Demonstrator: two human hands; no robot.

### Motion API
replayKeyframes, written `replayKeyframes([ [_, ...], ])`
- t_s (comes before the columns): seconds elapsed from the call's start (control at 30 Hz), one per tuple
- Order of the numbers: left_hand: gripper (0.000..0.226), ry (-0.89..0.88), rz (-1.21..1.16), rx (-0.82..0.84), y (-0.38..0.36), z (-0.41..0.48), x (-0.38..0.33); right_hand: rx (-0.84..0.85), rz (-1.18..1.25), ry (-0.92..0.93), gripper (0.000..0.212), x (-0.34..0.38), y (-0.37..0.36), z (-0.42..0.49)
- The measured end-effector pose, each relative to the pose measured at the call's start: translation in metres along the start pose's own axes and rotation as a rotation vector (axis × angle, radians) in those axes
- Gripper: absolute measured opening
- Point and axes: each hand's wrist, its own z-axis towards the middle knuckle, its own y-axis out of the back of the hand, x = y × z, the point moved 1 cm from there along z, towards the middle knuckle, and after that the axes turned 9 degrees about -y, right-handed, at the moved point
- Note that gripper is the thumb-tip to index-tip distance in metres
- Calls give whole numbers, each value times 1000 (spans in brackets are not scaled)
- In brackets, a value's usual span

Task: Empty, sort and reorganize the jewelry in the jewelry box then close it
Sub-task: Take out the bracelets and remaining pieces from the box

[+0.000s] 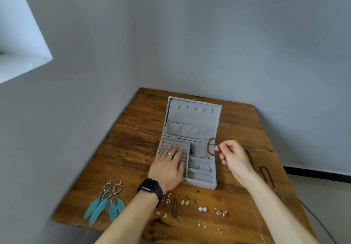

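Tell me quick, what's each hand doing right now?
Left hand: open, fingers flat on the jewelry box's ring rolls.
Right hand: closed, pinching a red beaded bracelet above the box's right edge.

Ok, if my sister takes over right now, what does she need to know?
Left hand lies flat on the ring rolls of the open jewelry box. Right hand pinches a red bead bracelet over the box's right edge. Silver bangles lie in its right compartments. Feather earrings, pearl studs and smaller earrings are laid out in pairs on the table in front. Left: finish sorting, refill the box, close the lid.
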Motion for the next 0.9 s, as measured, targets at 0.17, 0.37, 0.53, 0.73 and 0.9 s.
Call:
replayKeyframes([
  [0.17,40,-87,101,128,37,28,-9,38,458,-85,10,-15,39,-46],
  [0.37,29,-126,236,271,39,79,-36,31,726,-197,14,-48,71,-90],
  [0.53,20,-114,532,315,29,96,-56,-22,836,-227,23,-74,96,-116],
  [0.73,18,-139,586,304,24,91,-57,-20,813,-207,29,-85,111,-125],
  [0.9,9,8,143,-13,19,76,-47,-63,512,-122,22,-75,110,-113],
])
